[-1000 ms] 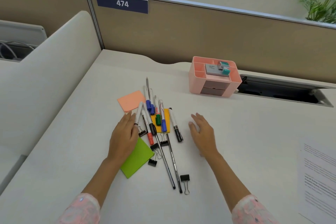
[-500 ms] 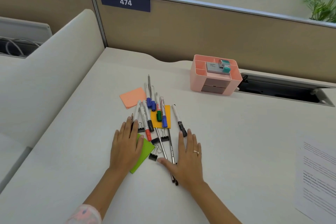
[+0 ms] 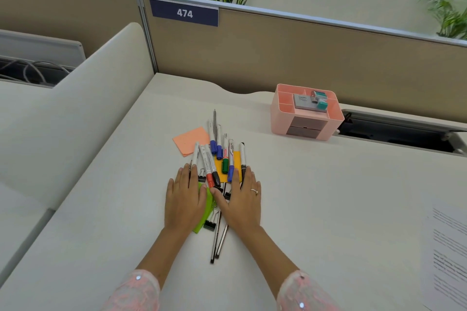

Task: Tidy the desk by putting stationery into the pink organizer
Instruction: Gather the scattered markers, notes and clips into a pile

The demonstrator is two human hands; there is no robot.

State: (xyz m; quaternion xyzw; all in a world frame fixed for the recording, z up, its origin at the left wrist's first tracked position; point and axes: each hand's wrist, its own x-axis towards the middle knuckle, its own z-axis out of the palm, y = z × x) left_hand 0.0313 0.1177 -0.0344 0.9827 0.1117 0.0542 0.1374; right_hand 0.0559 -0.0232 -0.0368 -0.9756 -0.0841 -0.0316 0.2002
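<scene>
A heap of stationery lies mid-desk: several markers [image 3: 223, 156], two long dark pencils [image 3: 217, 240], black binder clips [image 3: 209, 225], and orange [image 3: 191, 141], yellow [image 3: 237, 159] and green sticky notes [image 3: 202, 222]. My left hand [image 3: 184, 199] lies flat on the heap's left side, over the green note. My right hand [image 3: 241, 199] lies flat on the right side, fingers spread over pencils and clips. Neither hand grips anything. The pink organizer [image 3: 278, 113] stands at the back right, holding a grey box [image 3: 303, 101] and a teal item [image 3: 321, 102].
A printed sheet [image 3: 447, 255] lies at the desk's right edge. An open cable tray slot [image 3: 404, 134] runs behind the organizer. A beige partition [image 3: 278, 53] closes the back and a white divider [image 3: 83, 98] the left side.
Both hands have moved inward, pushing the pens, pencils, clips and notes into a tighter heap. The right hand slid left onto the pencils.
</scene>
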